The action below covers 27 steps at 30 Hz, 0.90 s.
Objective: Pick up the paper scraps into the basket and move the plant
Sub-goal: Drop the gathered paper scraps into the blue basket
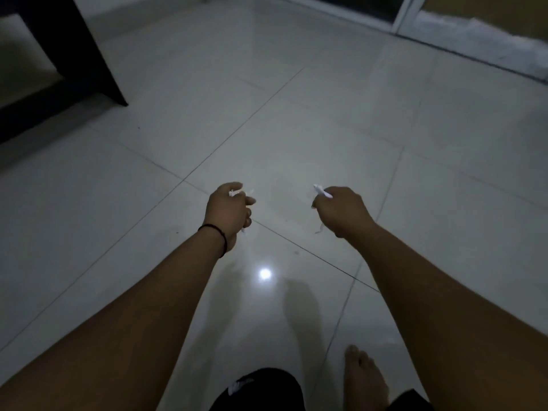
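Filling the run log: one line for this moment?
left hand: shut on paper scraps | right hand: shut on paper scraps | basket, plant: out of view

Dim, soft-focus wide-angle view with one bright glare spot (pixel 264 273) on glossy floor tiles (pixel 296 129).

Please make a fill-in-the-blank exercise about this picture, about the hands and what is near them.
1. Both hands are closed on white paper ____.
2. The black band is on the wrist of the ____ hand.
3. The right hand is held above the tiled ____.
4. A bare ____ shows on the floor below the right forearm.

Missing words: scraps; left; floor; foot
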### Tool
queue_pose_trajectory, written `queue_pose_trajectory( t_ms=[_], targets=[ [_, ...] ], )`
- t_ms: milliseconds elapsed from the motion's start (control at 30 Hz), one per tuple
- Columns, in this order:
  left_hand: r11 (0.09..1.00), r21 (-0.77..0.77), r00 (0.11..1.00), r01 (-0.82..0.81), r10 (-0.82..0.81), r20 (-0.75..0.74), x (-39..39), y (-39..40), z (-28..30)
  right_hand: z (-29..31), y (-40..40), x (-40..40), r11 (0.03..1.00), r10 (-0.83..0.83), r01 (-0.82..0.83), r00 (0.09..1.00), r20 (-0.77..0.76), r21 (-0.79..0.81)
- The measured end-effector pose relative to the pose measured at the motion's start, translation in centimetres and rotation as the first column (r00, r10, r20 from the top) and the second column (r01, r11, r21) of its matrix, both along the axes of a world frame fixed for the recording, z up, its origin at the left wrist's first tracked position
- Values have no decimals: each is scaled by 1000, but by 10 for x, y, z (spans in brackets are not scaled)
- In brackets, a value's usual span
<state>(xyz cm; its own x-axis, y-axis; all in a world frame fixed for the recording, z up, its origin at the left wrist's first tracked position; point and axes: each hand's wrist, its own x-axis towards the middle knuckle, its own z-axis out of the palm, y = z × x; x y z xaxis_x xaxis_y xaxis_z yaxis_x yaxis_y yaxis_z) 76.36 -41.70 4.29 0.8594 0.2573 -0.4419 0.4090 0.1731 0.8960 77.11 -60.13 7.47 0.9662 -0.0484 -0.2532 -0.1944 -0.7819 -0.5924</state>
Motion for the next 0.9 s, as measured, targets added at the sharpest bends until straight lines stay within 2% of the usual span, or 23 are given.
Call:
queue_pose_trajectory(
  t_ms=[100,200,267,433,567,733,833,900],
  targets=[
    [988,55,986,141,-145,76,-14,-25,23,40,-22,-29,998,-38,41,998,54,-46],
    [974,48,966,222,-226,127,-37,-63,48,73,-55,-80,984,-150,161,981,126,-75],
    [976,32,966,216,-218,136,-46,-79,58,85,-69,-106,978,-184,195,974,133,-74],
    [935,-32,931,352,-347,113,-90,-137,90,112,-124,-173,933,-333,348,932,141,-93],
    [892,-12,886,452,-447,127,-115,-186,111,117,-172,-208,922,-360,376,920,156,-90],
    [782,-23,775,623,-612,156,-169,-277,125,124,-238,-267,867,-493,497,850,184,26],
    [659,5,654,752,-747,118,-216,-345,133,132,-289,-320,795,-606,593,780,155,128],
    [565,60,554,823,-821,137,-243,-383,135,132,-318,-355,754,-657,647,742,138,110]
  ],
)
